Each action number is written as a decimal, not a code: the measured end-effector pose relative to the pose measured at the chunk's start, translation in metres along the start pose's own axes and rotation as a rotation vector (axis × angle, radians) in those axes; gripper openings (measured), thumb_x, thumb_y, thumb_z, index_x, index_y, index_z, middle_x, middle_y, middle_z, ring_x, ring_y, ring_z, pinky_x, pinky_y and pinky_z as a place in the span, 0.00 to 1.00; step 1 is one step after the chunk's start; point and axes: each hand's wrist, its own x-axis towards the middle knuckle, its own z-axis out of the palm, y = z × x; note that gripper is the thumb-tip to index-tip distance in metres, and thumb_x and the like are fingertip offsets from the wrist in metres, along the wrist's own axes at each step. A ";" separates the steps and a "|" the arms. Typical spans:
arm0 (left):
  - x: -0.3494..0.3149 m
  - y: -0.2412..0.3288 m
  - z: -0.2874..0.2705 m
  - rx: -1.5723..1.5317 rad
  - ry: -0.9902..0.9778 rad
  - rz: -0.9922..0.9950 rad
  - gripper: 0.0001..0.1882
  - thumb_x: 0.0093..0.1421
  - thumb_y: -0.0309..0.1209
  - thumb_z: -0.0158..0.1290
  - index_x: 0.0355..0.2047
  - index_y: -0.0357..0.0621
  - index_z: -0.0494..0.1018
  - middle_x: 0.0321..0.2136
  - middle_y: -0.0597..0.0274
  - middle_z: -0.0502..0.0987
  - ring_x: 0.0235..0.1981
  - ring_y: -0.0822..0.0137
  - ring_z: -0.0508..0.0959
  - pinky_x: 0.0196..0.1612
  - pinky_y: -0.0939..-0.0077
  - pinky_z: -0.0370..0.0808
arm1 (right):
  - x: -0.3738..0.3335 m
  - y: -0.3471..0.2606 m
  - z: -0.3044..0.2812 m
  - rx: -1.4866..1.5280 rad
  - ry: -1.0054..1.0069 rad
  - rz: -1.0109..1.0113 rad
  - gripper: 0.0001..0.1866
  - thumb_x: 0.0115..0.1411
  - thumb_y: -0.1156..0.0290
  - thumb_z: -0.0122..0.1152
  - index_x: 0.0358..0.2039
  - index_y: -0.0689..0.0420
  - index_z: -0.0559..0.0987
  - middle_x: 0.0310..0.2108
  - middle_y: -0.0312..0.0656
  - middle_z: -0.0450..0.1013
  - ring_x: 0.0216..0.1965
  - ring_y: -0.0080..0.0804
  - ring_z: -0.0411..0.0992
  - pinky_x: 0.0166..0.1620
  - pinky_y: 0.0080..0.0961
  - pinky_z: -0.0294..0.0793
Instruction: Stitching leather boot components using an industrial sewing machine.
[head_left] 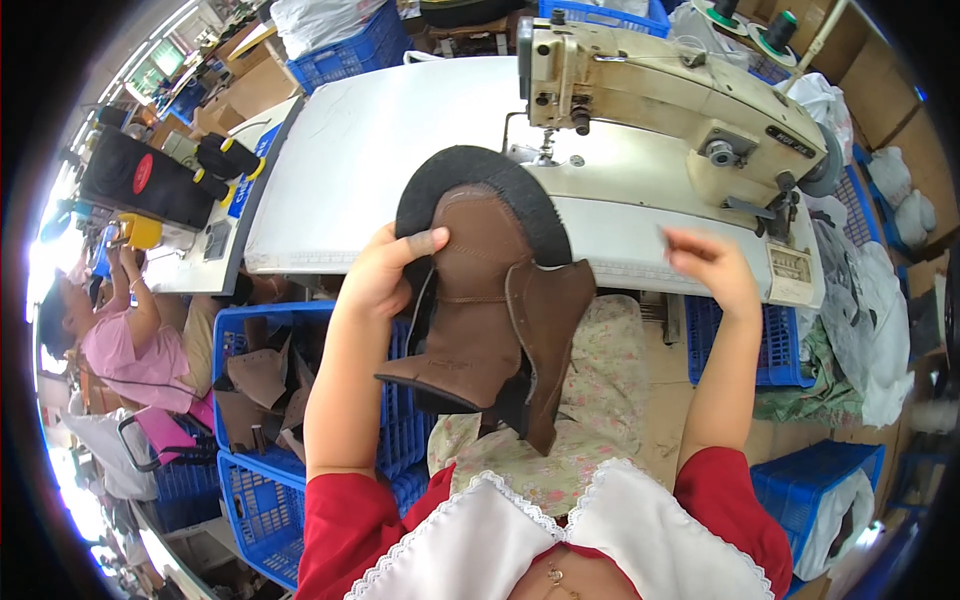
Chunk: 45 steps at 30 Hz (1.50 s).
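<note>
Brown leather piece [478, 250], black band round its curved far end; held above the near edge of the white surface [350, 170] and the floral cloth [612, 375]; left hand [383, 275] clasping its left side, thumb uppermost. Right hand [718, 268] apart, grip loosely curled, contents indiscernible; sewing machine [660, 100] beyond; blue crates [262, 500] at left.

So the left hand [382, 275] has thumb and fingers pinching a brown boot piece [480, 240] with a black rim, most of it sitting right of those fingers. Right hand [718, 268] is loosely bent near the worktop [350, 150] edge, sewing machine [650, 90] just beyond its fingers. Blue crate [232, 316] of brown scraps [258, 376] lower left of the left fingers.
</note>
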 end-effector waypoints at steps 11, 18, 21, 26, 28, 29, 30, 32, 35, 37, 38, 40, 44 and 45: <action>0.011 -0.007 0.021 0.232 -0.047 -0.079 0.21 0.54 0.25 0.63 0.47 0.27 0.75 0.41 0.51 0.81 0.41 0.63 0.80 0.49 0.70 0.76 | 0.033 0.012 0.041 -0.257 0.198 -0.294 0.21 0.62 0.62 0.64 0.53 0.56 0.78 0.52 0.45 0.74 0.56 0.36 0.70 0.60 0.31 0.65; 0.024 -0.019 0.045 0.389 -0.143 -0.191 0.26 0.52 0.28 0.66 0.49 0.29 0.74 0.42 0.53 0.80 0.42 0.64 0.79 0.51 0.70 0.75 | 0.041 -0.048 0.103 0.190 -0.199 -0.081 0.23 0.55 0.69 0.71 0.49 0.66 0.76 0.44 0.41 0.77 0.45 0.25 0.73 0.51 0.25 0.72; 0.024 -0.016 0.044 0.416 -0.222 -0.163 0.26 0.55 0.35 0.65 0.49 0.29 0.74 0.43 0.53 0.80 0.46 0.64 0.77 0.54 0.71 0.71 | 0.041 -0.040 0.103 0.387 -0.174 0.041 0.19 0.55 0.74 0.70 0.46 0.65 0.78 0.40 0.38 0.79 0.41 0.23 0.75 0.49 0.23 0.74; 0.034 -0.004 0.026 0.614 -0.352 0.058 0.28 0.64 0.52 0.53 0.45 0.34 0.76 0.39 0.59 0.78 0.45 0.68 0.74 0.54 0.72 0.68 | 0.035 -0.031 0.096 0.620 -0.138 0.053 0.20 0.54 0.77 0.69 0.48 0.65 0.78 0.44 0.41 0.79 0.43 0.25 0.76 0.50 0.25 0.75; 0.037 0.002 0.019 0.736 -0.369 0.015 0.28 0.66 0.54 0.49 0.44 0.38 0.77 0.41 0.58 0.79 0.48 0.66 0.74 0.56 0.70 0.67 | 0.032 -0.030 0.093 0.700 -0.146 0.028 0.21 0.54 0.78 0.68 0.49 0.65 0.77 0.44 0.42 0.79 0.43 0.27 0.77 0.50 0.26 0.76; 0.041 -0.001 0.014 0.772 -0.372 0.148 0.32 0.66 0.57 0.46 0.46 0.36 0.76 0.44 0.57 0.78 0.51 0.65 0.73 0.58 0.69 0.66 | 0.032 -0.030 0.093 0.698 -0.151 0.028 0.21 0.54 0.78 0.68 0.49 0.65 0.77 0.44 0.42 0.79 0.43 0.27 0.77 0.50 0.26 0.76; 0.045 -0.005 0.009 0.807 -0.373 0.281 0.36 0.66 0.60 0.43 0.48 0.35 0.75 0.48 0.55 0.77 0.53 0.63 0.73 0.60 0.67 0.65 | 0.032 -0.030 0.093 0.751 -0.161 0.017 0.21 0.54 0.78 0.68 0.50 0.64 0.77 0.44 0.42 0.79 0.43 0.27 0.77 0.51 0.27 0.76; 0.052 -0.019 0.003 0.756 -0.391 0.289 0.40 0.66 0.63 0.38 0.51 0.34 0.73 0.50 0.53 0.76 0.54 0.61 0.73 0.60 0.65 0.65 | 0.032 -0.030 0.091 0.799 -0.173 0.004 0.21 0.55 0.78 0.67 0.50 0.64 0.76 0.44 0.42 0.79 0.44 0.28 0.77 0.51 0.27 0.76; 0.047 -0.032 -0.002 0.394 -0.520 0.107 0.40 0.68 0.61 0.37 0.57 0.32 0.68 0.53 0.49 0.73 0.57 0.59 0.71 0.64 0.64 0.60 | 0.031 -0.025 0.093 0.812 -0.140 -0.009 0.20 0.56 0.79 0.66 0.50 0.64 0.76 0.44 0.42 0.78 0.44 0.28 0.77 0.51 0.27 0.76; 0.044 -0.034 -0.005 0.453 -0.453 0.120 0.45 0.63 0.66 0.39 0.57 0.32 0.67 0.52 0.51 0.74 0.57 0.60 0.71 0.63 0.64 0.62 | 0.026 -0.019 0.096 0.849 -0.034 0.012 0.18 0.57 0.78 0.65 0.49 0.64 0.76 0.43 0.41 0.78 0.44 0.29 0.77 0.50 0.27 0.77; 0.041 -0.035 -0.006 0.515 -0.385 0.129 0.50 0.59 0.71 0.41 0.57 0.32 0.67 0.50 0.52 0.74 0.56 0.61 0.71 0.61 0.65 0.64 | 0.023 -0.018 0.097 0.847 -0.037 0.016 0.18 0.57 0.78 0.65 0.49 0.64 0.76 0.43 0.41 0.78 0.44 0.29 0.77 0.50 0.27 0.77; 0.038 -0.041 -0.007 0.521 -0.330 0.225 0.49 0.58 0.71 0.44 0.57 0.33 0.68 0.49 0.54 0.75 0.54 0.63 0.72 0.60 0.66 0.65 | 0.015 -0.020 0.100 0.806 0.090 -0.002 0.17 0.58 0.77 0.64 0.49 0.63 0.76 0.42 0.41 0.78 0.42 0.30 0.77 0.48 0.29 0.77; 0.021 -0.039 -0.006 0.587 -0.247 0.171 0.45 0.57 0.68 0.50 0.54 0.36 0.71 0.45 0.59 0.76 0.46 0.69 0.73 0.55 0.72 0.67 | -0.003 -0.007 0.102 0.782 0.215 -0.094 0.19 0.56 0.74 0.67 0.47 0.63 0.76 0.40 0.41 0.79 0.41 0.31 0.77 0.48 0.29 0.77; 0.017 -0.043 -0.006 0.566 -0.263 0.093 0.37 0.59 0.63 0.52 0.48 0.37 0.73 0.40 0.64 0.76 0.44 0.72 0.72 0.52 0.76 0.67 | -0.010 -0.003 0.100 0.807 0.147 -0.129 0.19 0.55 0.73 0.69 0.46 0.63 0.77 0.40 0.42 0.78 0.41 0.31 0.77 0.47 0.29 0.77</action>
